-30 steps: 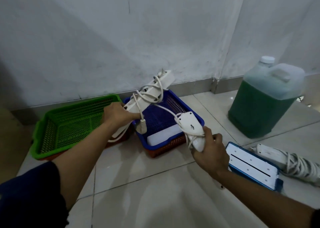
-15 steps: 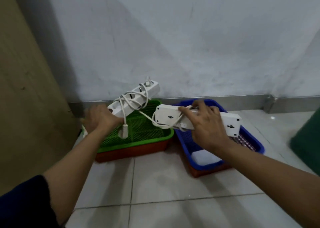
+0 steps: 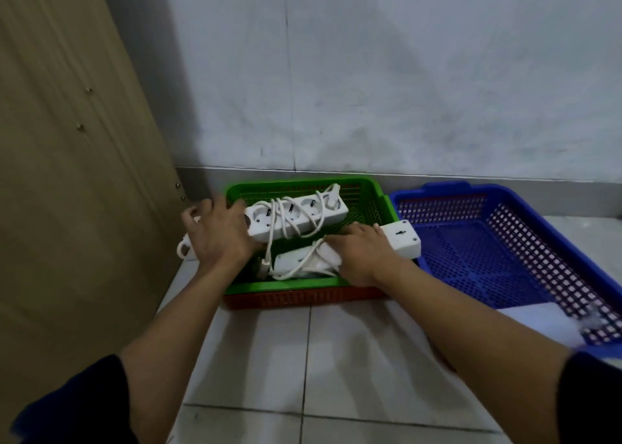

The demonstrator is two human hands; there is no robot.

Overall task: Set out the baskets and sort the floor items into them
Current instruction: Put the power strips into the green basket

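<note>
From the head view, the left hand [image 3: 218, 238] grips one end of a white plastic power strip [image 3: 298, 216] with round sockets, its cord looped around the body. The strip sits over the green mesh basket [image 3: 367, 189], which nests in a red one [image 3: 303, 298]. The right hand [image 3: 361, 253] curls over a second power strip [image 3: 402, 240], face down, one end jutting over the green rim toward the blue lattice basket [image 3: 538, 241]. A flat white item [image 3: 545, 319] lies in the blue basket's near corner. Everything rests on the glossy tiled floor [image 3: 303, 359] beside a wooden panel [image 3: 67, 140].
</note>
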